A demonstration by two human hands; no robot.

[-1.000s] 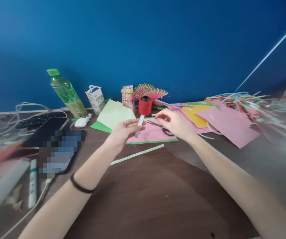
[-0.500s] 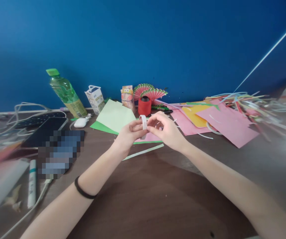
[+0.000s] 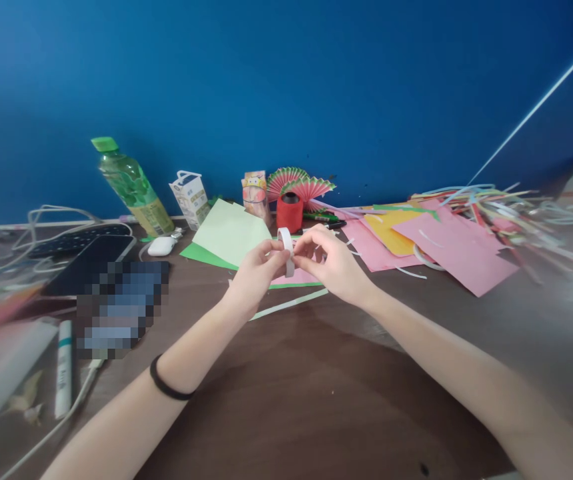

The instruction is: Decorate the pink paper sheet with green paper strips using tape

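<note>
A narrow ring-shaped roll of white tape (image 3: 286, 243) stands on edge above the middle of the desk. My left hand (image 3: 260, 270) grips it from the left, the thumb pressed on its side. From the right, the bent fingers of my right hand (image 3: 330, 263) pinch at the tape's edge, and the fingertips partly hide the contact. Beneath the hands lies a pink sheet with a green edge (image 3: 299, 279). A pale green paper strip (image 3: 291, 303) rests on the desk just in front.
Pale green paper (image 3: 234, 233), a red round container (image 3: 289, 213) and a pink paper fan (image 3: 311, 190) sit behind. Pink sheets (image 3: 459, 257) and paper strips spread to the right. A green bottle (image 3: 134, 190), white earphone case (image 3: 160, 247), phone (image 3: 126, 307) and marker (image 3: 64, 370) are left.
The roll of tape has turned slightly and its ring now shows differently between my fingers. My left thumb has shifted up on its side. Both arms stay nearly in place.
</note>
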